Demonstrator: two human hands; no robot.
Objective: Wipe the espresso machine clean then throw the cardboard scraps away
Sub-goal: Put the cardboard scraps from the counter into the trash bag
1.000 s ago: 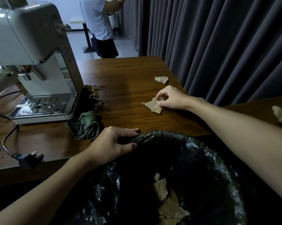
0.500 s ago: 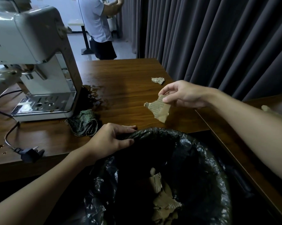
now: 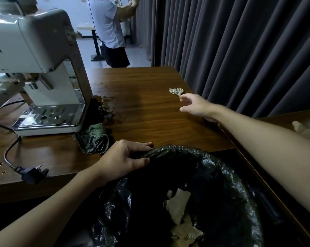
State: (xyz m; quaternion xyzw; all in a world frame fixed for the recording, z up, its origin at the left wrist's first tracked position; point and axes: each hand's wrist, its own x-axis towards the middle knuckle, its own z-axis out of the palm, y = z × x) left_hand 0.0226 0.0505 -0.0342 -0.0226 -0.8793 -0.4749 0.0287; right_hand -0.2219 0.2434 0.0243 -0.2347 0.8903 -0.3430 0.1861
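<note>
My right hand [image 3: 195, 106] hovers open and empty, fingers spread, just beside the cardboard scrap [image 3: 176, 91] lying flat on the table [image 3: 150, 114]. Probably light, stiff, corrugated: pinch a raised edge. Left hand [image 3: 125, 160] grips the bin liner [image 3: 222, 168] rim.

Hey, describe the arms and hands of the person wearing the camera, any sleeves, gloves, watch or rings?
Both are bare. The left hand and right hand wear no gloves, and no rings show on the fingers in view. The left forearm and right forearm show no sleeve, watch, bracelet or marking up to the frame edge.
</note>
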